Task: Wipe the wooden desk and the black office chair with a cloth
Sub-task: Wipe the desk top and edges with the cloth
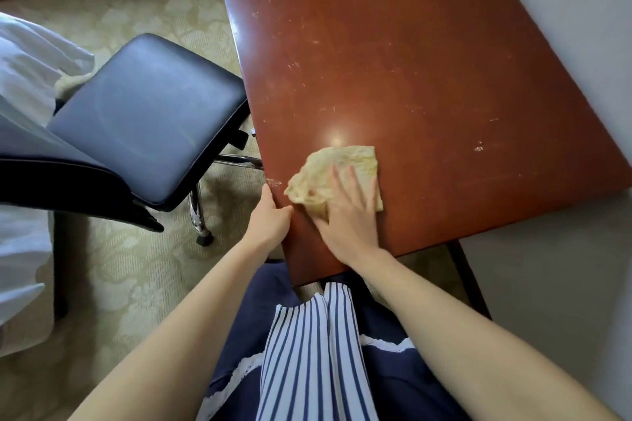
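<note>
Head view, looking down: the right hand (349, 215) lies flat on a pale yellow cloth (342, 164), fingers straight and slightly spread, palm pressing the cloth's near part onto the bench (410, 61). The left hand (270, 215) grips the bench's left edge just beside the cloth. Its thumb lies on top and its fingers curl under the rim, where they are hidden.

The cloth is crumpled and roughly folded. It sits on the reddish-brown wooden top close to the near left corner, and its left side almost reaches the left edge. The far part of the cloth shows beyond the fingertips. A bright spot of reflected light lies on the wood just beyond it. Pale scratches and scuffs are scattered over the top, with a small chipped patch at the left edge beside the left thumb.

The black chair (147, 113) stands off the bench's left edge, its padded seat close to that edge without touching, on chrome legs (198, 212). It rests on a beige patterned carpet (136, 267). White fabric (24, 79) fills the far left of the frame, partly over the chair's back. A pale wall (581, 10) runs along the bench's right edge. Nearest the camera, a striped garment (307, 352) hangs over dark blue clothing between the two forearms.
</note>
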Available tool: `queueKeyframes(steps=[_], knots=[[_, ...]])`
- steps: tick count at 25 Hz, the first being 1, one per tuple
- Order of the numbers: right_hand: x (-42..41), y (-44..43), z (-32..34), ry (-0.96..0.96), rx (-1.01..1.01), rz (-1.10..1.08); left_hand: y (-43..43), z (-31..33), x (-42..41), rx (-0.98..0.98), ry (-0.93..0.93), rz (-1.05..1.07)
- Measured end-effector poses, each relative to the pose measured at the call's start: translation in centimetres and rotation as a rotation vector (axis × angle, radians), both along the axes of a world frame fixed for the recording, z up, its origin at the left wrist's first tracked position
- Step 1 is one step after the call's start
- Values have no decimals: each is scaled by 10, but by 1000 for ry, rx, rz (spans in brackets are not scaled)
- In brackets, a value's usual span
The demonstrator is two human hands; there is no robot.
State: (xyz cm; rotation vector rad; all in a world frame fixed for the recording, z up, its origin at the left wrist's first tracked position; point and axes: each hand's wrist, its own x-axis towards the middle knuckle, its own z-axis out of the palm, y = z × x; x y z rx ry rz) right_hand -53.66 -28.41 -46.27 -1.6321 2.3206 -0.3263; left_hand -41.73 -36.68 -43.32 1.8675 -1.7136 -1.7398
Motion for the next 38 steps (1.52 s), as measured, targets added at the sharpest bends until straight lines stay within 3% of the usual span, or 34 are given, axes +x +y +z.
queueKeyframes(steps=[5,9,15,19,23,29,34,38], knots=[[-26,47,-3,119,-2,425,4,2,4,-14,-33,-27],[-83,76,-3,204,-25,586,10,1,5,-32,-21,-10],[-132,52,8,152,54,352,12,3,14,-45,-3,22],[-100,-14,8,60,150,90,11,11,17,-35,49,16],[-40,-68,12,-26,235,66,9,16,22,14,96,38],[19,-55,10,60,159,364,-2,12,37,138,41,162],[-13,5,4,113,71,745,-1,8,41,164,-21,162],[-62,39,9,188,-25,882,2,8,24,-51,-134,89]])
